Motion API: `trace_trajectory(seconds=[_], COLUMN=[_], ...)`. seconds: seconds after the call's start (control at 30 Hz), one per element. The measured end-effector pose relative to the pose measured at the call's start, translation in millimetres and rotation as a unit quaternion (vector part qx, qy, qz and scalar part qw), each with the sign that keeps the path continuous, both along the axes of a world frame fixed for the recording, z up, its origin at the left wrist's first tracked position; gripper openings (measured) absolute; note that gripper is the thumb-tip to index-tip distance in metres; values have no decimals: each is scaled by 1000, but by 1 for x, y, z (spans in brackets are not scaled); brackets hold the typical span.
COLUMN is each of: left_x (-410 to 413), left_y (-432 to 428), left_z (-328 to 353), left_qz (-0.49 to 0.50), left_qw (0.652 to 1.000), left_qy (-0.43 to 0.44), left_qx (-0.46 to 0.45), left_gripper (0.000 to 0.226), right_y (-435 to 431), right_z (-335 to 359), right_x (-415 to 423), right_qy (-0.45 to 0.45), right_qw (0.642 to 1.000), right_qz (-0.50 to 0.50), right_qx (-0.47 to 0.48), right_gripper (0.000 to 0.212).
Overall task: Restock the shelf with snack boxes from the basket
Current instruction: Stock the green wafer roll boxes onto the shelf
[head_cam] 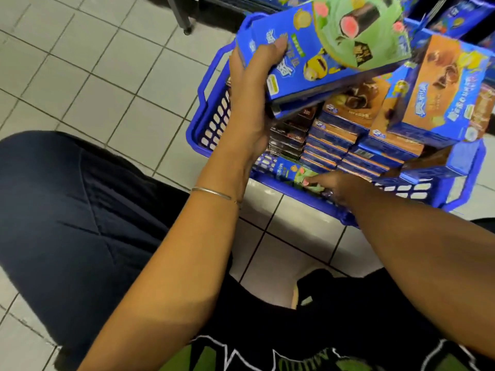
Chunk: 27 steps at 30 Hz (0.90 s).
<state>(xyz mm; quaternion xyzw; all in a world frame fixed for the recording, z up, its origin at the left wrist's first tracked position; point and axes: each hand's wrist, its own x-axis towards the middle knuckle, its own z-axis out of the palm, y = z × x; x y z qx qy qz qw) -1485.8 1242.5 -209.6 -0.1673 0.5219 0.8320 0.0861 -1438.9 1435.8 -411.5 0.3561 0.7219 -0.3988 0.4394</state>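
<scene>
A blue plastic basket [206, 124] sits on the tiled floor, packed with snack boxes. My left hand [249, 100] grips a stack of blue-and-green boxes [334, 46] lifted above the basket's left side, thumb on top. My right hand [334, 186] reaches into the basket's near edge, fingers on a green-and-blue box [297, 172] lying low inside; whether they curl round it is unclear. Orange-and-blue boxes [434, 95] are stacked across the basket's middle and right. Dark brown boxes [292, 132] stand behind my left hand.
Shelf stock in blue packaging [455, 20] shows at the top right beyond the basket. A grey metal leg [184, 17] stands on the floor at the top centre. My knee in dark trousers [67, 199] fills the lower left.
</scene>
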Motion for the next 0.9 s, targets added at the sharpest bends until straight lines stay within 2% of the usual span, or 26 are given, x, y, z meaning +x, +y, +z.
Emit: trace_trajectory(seconds=[0.1,0.17,0.23,0.37,0.43,0.5,0.63,0.7,0.77,0.83,0.9], left_x=[-9,-14,-17,-24,-26,-28,-34,-34,-28,-18,-5], left_y=[-3,-5,-7,-19,-29,-41,-69,-83,-90,-87,-76], left_z=[-8,-13,-9,40,78,122,238,303,364,423,479], left_qz=[-6,-13,-24,8,34,51,62,54,40,37,50], left_qw=[999,998,997,999,999,998,993,989,990,991,991], left_qy=[-23,-41,-48,-37,-13,9,36,42,41,42,48], left_qx=[21,47,63,29,-8,-41,-97,-128,-131,-123,-111], left_gripper=[76,70,62,72,64,56,44,44,47,49,49], right_y=[0,-1,-3,-23,-34,-45,-44,-39,-35,-40,-51], right_z=[-12,-12,3,86,145,221,407,501,586,658,720], right_x=[2,1,-4,0,7,13,19,21,19,14,10], right_qy=[-3,6,27,142,229,300,381,399,395,380,356], right_qw=[1000,999,997,985,966,942,903,883,842,797,774], right_qz=[8,-21,-54,-100,-120,-136,-135,-174,-274,-366,-423], right_qx=[-1,-27,-41,12,-3,-59,-144,-179,-245,-294,-308], right_gripper=[86,83,72,34,26,31,33,38,33,38,32])
